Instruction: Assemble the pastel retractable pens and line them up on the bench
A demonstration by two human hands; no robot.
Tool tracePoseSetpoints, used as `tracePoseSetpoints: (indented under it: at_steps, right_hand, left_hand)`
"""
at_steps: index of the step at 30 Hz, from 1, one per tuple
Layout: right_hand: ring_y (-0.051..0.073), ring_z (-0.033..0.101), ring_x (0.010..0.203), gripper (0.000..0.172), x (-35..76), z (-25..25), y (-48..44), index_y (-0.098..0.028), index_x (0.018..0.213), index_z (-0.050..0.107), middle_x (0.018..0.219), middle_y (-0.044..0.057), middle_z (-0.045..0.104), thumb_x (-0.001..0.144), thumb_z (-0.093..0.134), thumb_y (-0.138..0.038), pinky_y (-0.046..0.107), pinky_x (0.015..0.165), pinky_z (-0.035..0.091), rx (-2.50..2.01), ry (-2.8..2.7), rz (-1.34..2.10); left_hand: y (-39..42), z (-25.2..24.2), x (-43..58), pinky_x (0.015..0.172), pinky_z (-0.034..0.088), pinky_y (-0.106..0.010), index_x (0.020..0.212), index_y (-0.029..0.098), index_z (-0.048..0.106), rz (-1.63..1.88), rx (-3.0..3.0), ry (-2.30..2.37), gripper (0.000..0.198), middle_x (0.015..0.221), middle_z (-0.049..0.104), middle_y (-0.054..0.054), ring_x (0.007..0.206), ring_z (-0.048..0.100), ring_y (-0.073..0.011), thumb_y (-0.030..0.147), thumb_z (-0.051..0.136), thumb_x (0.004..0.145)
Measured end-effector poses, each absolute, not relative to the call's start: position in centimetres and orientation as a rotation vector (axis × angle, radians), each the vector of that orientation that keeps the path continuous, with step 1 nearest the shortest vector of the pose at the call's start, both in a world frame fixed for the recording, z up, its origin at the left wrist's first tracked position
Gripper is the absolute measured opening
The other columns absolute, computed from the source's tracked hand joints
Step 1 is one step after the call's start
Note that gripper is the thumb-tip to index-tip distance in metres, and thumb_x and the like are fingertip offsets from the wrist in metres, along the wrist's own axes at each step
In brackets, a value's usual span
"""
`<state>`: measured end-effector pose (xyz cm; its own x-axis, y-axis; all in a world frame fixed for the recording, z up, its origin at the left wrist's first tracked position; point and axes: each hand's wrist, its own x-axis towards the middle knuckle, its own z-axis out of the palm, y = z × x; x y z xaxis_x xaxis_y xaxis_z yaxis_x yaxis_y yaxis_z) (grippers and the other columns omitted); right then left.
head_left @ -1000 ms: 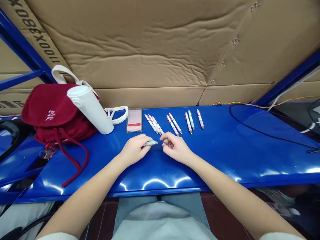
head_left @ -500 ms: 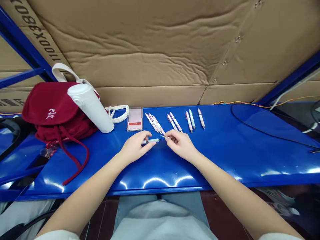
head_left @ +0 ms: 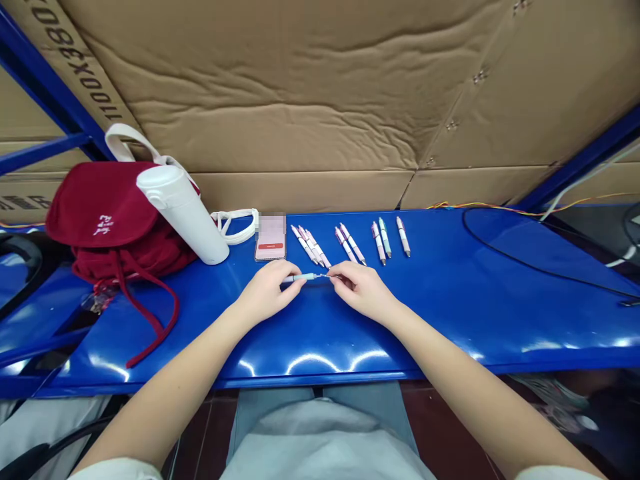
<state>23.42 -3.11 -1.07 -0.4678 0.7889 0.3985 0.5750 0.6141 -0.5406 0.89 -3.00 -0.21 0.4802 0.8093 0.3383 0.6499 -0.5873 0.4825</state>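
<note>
My left hand (head_left: 266,288) is closed around a pale blue and white pen (head_left: 303,277), held level with its tip pointing right. Facing it, my right hand (head_left: 364,288) pinches a thin, slender piece (head_left: 324,275) between thumb and fingertips; its kind is too small to tell. The pen's tip and this piece meet end to end or nearly so; whether they touch I cannot tell. Just beyond my hands lie a cluster of pink and white pens (head_left: 311,247), a pair of similar pens (head_left: 350,244), a pink pen (head_left: 379,243) beside a green one (head_left: 385,237), and a single pen (head_left: 403,237).
On the blue table (head_left: 320,333), a phone (head_left: 271,238) lies left of the pens. A white bottle (head_left: 185,217) leans against a red bag (head_left: 105,207) at the left. A black cable (head_left: 540,268) runs across the right side. Cardboard (head_left: 300,133) stands behind.
The pen's tip and the thin piece have come together, closing the small gap between them. The pen has levelled slightly. The other pens have not moved.
</note>
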Motion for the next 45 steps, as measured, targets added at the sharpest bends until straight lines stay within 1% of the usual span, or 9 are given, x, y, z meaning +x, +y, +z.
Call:
tracePoseSetpoints:
  at_steps: [4, 11, 18, 27, 34, 38, 41, 43, 45]
  right_hand:
    - [0.014, 0.057, 0.068, 0.014, 23.6, -1.1, -3.0, -0.018, 0.087, 0.061, 0.08, 0.004, 0.064, 0.084, 0.048, -0.015, 0.025, 0.064, 0.044, -1.078, -2.232, 0.413]
    - [0.014, 0.057, 0.068, 0.015, 24.2, -0.9, -2.9, -0.018, 0.088, 0.062, 0.08, 0.004, 0.064, 0.083, 0.048, -0.015, 0.025, 0.064, 0.044, -1.077, -2.297, 0.361]
    - [0.015, 0.059, 0.073, 0.017, 24.0, -0.7, -3.1, -0.017, 0.089, 0.062, 0.083, 0.005, 0.064, 0.084, 0.047, -0.015, 0.026, 0.066, 0.045, -1.037, -2.34, 0.373]
    - [0.015, 0.059, 0.075, 0.017, 23.7, -0.8, -3.1, -0.018, 0.09, 0.062, 0.084, 0.006, 0.065, 0.084, 0.046, -0.015, 0.026, 0.067, 0.046, -1.032, -2.383, 0.367]
    - [0.016, 0.059, 0.076, 0.019, 23.7, -0.6, -3.3, -0.017, 0.09, 0.064, 0.083, 0.006, 0.064, 0.085, 0.046, -0.015, 0.027, 0.069, 0.046, -1.05, -2.489, 0.286]
    - [0.016, 0.06, 0.075, 0.018, 23.4, -0.5, -3.4, -0.017, 0.09, 0.063, 0.083, 0.006, 0.065, 0.086, 0.045, -0.015, 0.026, 0.069, 0.046, -1.047, -2.482, 0.351]
    - [0.016, 0.061, 0.078, 0.017, 23.1, -0.7, -3.5, -0.018, 0.089, 0.063, 0.086, 0.006, 0.065, 0.087, 0.045, -0.016, 0.026, 0.069, 0.046, -1.046, -2.435, 0.433]
    - [0.016, 0.062, 0.08, 0.017, 23.1, -0.9, -3.6, -0.018, 0.096, 0.061, 0.089, 0.005, 0.066, 0.087, 0.046, -0.018, 0.027, 0.071, 0.047, -1.062, -2.385, 0.495]
    - [0.015, 0.062, 0.076, 0.02, 23.1, -1.1, -3.5, -0.018, 0.104, 0.056, 0.088, 0.004, 0.066, 0.086, 0.048, -0.018, 0.027, 0.07, 0.049, -1.095, -2.301, 0.581]
  left_hand:
    - [-2.9, -0.5, 0.7, 0.076, 0.046, -0.029, 0.088, 0.019, 0.061, 0.802, 2.453, 1.223, 0.019, 0.088, 0.064, -0.003, 0.08, 0.058, -0.0162, 0.033, 0.048, 0.088]
    - [-2.9, -0.4, 0.7, 0.073, 0.046, -0.027, 0.086, 0.017, 0.062, 0.806, 2.458, 1.241, 0.017, 0.084, 0.063, -0.003, 0.078, 0.058, -0.0155, 0.031, 0.051, 0.086]
    - [-3.0, -0.3, 0.8, 0.073, 0.046, -0.028, 0.086, 0.017, 0.063, 0.79, 2.473, 1.219, 0.018, 0.084, 0.064, -0.003, 0.078, 0.058, -0.016, 0.03, 0.05, 0.087]
    - [-3.0, -0.5, 0.9, 0.075, 0.046, -0.029, 0.088, 0.017, 0.065, 0.734, 2.497, 1.183, 0.019, 0.085, 0.065, -0.004, 0.079, 0.057, -0.0164, 0.028, 0.049, 0.087]
    - [-3.0, -0.6, 1.0, 0.077, 0.046, -0.031, 0.09, 0.017, 0.066, 0.689, 2.534, 1.164, 0.019, 0.086, 0.065, -0.005, 0.08, 0.057, -0.0172, 0.027, 0.05, 0.086]
    - [-3.1, -0.5, 1.1, 0.077, 0.046, -0.03, 0.091, 0.018, 0.066, 0.669, 2.551, 1.157, 0.019, 0.086, 0.065, -0.005, 0.081, 0.058, -0.0175, 0.027, 0.05, 0.086]
    - [-3.1, -0.5, 1.2, 0.077, 0.046, -0.031, 0.091, 0.018, 0.067, 0.656, 2.555, 1.153, 0.021, 0.086, 0.065, -0.005, 0.082, 0.058, -0.0177, 0.027, 0.049, 0.087]
    - [-3.1, -0.6, 1.2, 0.076, 0.046, -0.031, 0.091, 0.018, 0.067, 0.661, 2.551, 1.147, 0.022, 0.086, 0.065, -0.005, 0.081, 0.058, -0.0176, 0.029, 0.048, 0.087]
    - [-3.0, -0.7, 1.1, 0.076, 0.046, -0.031, 0.091, 0.017, 0.067, 0.674, 2.541, 1.148, 0.022, 0.086, 0.065, -0.005, 0.081, 0.058, -0.0174, 0.029, 0.048, 0.086]
